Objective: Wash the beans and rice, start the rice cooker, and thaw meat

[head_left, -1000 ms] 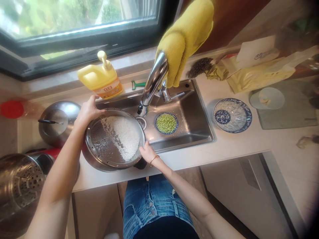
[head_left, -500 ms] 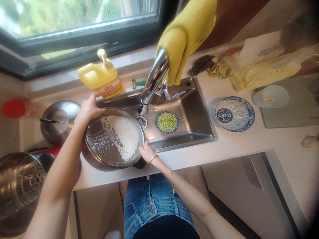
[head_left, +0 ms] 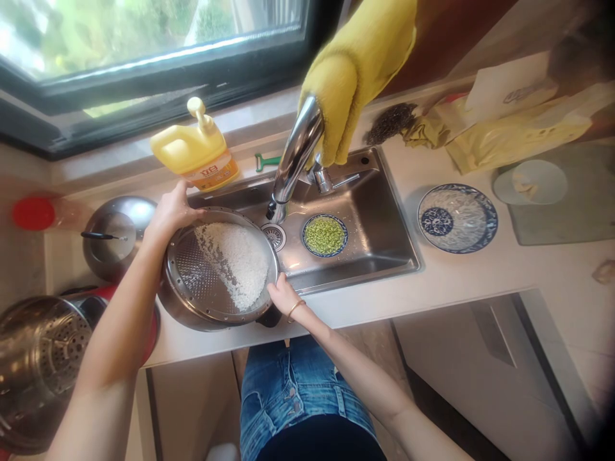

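A round steel strainer (head_left: 192, 282) rests tilted in a steel bowl (head_left: 168, 307) at the sink's left edge. White rice (head_left: 237, 259) is heaped on its right side. My left hand (head_left: 173, 208) grips the far rim. My right hand (head_left: 283, 296) grips the near right rim, a bangle on its wrist. The chrome tap (head_left: 295, 153) ends just above the strainer's far right edge, and no water shows. A yellow cloth (head_left: 358, 64) hangs over the tap.
In the steel sink (head_left: 379, 224) stands a small bowl of green beans (head_left: 325, 234). A blue patterned plate (head_left: 457, 218) lies on the counter to the right. A yellow soap bottle (head_left: 195, 147) stands behind the sink. A pot lid (head_left: 118, 234) and a perforated steamer pot (head_left: 36, 365) are at left.
Both hands keep their grip on the strainer, which has barely shifted. The view has drifted slightly, so the things on the right sit a little further right.
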